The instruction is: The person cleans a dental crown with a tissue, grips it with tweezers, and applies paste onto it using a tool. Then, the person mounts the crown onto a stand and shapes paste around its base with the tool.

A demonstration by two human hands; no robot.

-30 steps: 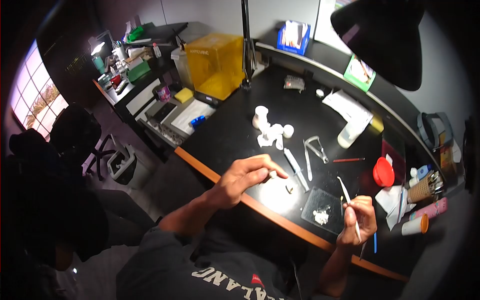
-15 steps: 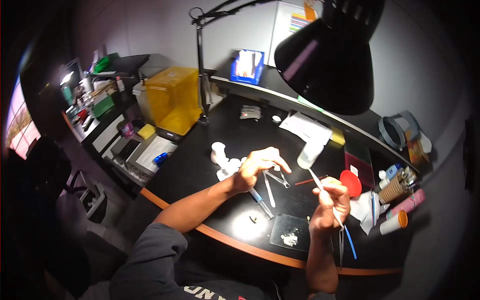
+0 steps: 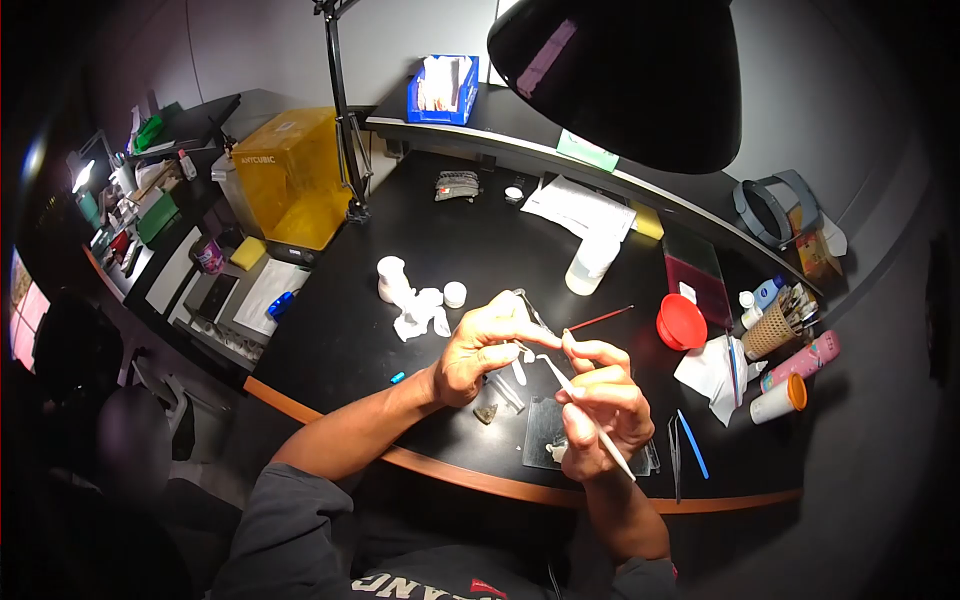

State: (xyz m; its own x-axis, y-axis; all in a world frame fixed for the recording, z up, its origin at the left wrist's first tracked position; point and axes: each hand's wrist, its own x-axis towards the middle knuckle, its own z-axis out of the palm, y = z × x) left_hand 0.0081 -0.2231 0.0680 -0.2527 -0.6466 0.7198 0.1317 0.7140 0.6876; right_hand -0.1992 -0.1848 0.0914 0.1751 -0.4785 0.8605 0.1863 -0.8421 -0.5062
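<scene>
My left hand (image 3: 480, 350) is closed, pinching a small whitish piece (image 3: 527, 354) between thumb and fingers. My right hand (image 3: 607, 410) grips a white thin-tipped tool (image 3: 605, 437), its bent tip close beside that piece. Under my right hand lies a dark glass slab (image 3: 541, 428) bearing pale material, partly covered. The syringe (image 3: 508, 394) is mostly hidden behind my left hand, and a small dark-and-tan piece (image 3: 486, 413) rests near it. Tweezers (image 3: 675, 458) and a blue stick (image 3: 692, 444) lie right of my right hand.
A black lamp shade (image 3: 625, 85) hangs above the desk. Left are a white bottle (image 3: 392, 280) and crumpled tissue (image 3: 421, 314). A red bowl (image 3: 681, 322), cup (image 3: 778, 399) and clear bottle (image 3: 592, 264) stand farther right. The orange desk edge (image 3: 450, 477) runs in front.
Both hands have come together, the tool tip now beside the small piece. The camera view has shifted, and the dark-and-tan piece no longer lies in the bright light spot.
</scene>
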